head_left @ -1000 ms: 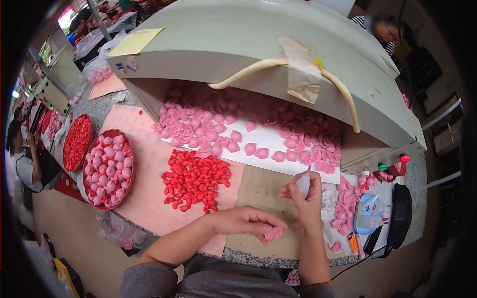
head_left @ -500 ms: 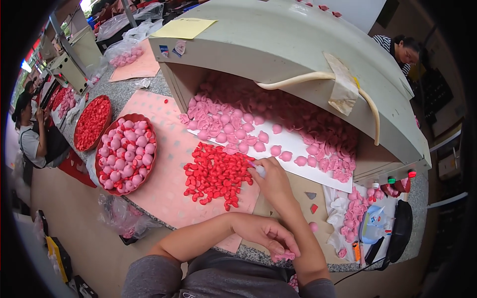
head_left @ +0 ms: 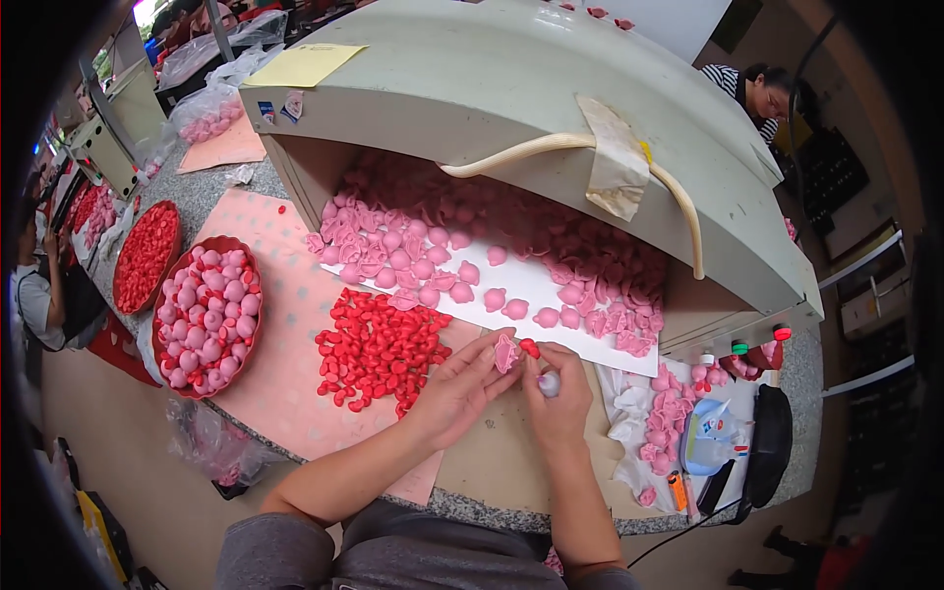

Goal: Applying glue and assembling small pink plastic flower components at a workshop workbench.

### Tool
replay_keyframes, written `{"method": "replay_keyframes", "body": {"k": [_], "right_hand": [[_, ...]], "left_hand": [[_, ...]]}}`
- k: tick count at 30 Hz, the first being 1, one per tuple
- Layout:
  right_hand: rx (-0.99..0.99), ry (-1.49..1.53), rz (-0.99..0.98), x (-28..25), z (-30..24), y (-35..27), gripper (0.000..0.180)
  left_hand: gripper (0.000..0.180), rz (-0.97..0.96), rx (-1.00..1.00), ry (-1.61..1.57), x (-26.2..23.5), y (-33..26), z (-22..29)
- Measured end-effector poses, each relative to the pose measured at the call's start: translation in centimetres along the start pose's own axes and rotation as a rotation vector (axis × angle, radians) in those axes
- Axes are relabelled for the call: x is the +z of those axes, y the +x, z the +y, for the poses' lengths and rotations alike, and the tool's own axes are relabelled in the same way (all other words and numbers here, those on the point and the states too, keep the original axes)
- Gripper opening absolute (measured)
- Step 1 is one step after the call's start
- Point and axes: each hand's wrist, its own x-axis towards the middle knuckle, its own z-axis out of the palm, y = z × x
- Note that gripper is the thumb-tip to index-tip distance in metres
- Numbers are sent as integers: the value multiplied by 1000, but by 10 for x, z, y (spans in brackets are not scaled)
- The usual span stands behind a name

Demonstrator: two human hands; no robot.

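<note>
My left hand (head_left: 460, 385) pinches a small pink ruffled, petal-like piece (head_left: 505, 354) upright between its fingertips. Close beside it, my right hand (head_left: 560, 405) grips a small glossy red piece (head_left: 530, 348) at its fingertips. A small whitish bottle (head_left: 549, 383) is also tucked in that right hand. The red and pink pieces are nearly together; whether they touch I cannot tell. To the left of my hands lies a loose pile of red pieces (head_left: 379, 344) on a pink sheet (head_left: 285, 393).
Ahead stands a pale green metal hood (head_left: 442, 93), with many pink pieces (head_left: 393, 241) on a white board beneath it. A red basket (head_left: 258, 339) of pink and red pieces is at left. Right are a blue container (head_left: 700, 454) and black pouch (head_left: 770, 442). A co-worker (head_left: 752, 93) is beyond.
My left hand has risen from near my body with the pink piece. The right hand has come away from the red pile, now holding a red piece, and the two hands have met.
</note>
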Motion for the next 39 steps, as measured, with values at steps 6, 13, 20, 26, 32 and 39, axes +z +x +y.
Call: {"method": "replay_keyframes", "body": {"k": [6, 13, 20, 26, 32, 39], "right_hand": [[-147, -19, -30, 3, 10, -1, 18], [592, 611, -210, -7, 5, 3, 17], [751, 729, -260, -16, 10, 7, 23], [876, 870, -292, -13, 9, 3, 20], [873, 869, -350, -9, 10, 1, 21], [852, 823, -400, -12, 6, 4, 25]], "left_hand": [[38, 14, 14, 41, -5, 5, -1], [42, 15, -34, 79, -7, 5, -3], [36, 28, 40, 225, -8, 7, -3], [36, 38, 43, 427, -11, 7, -4], [32, 46, 100, 765, -13, 7, -6], [30, -22, 211, 928, -10, 7, -3]]}}
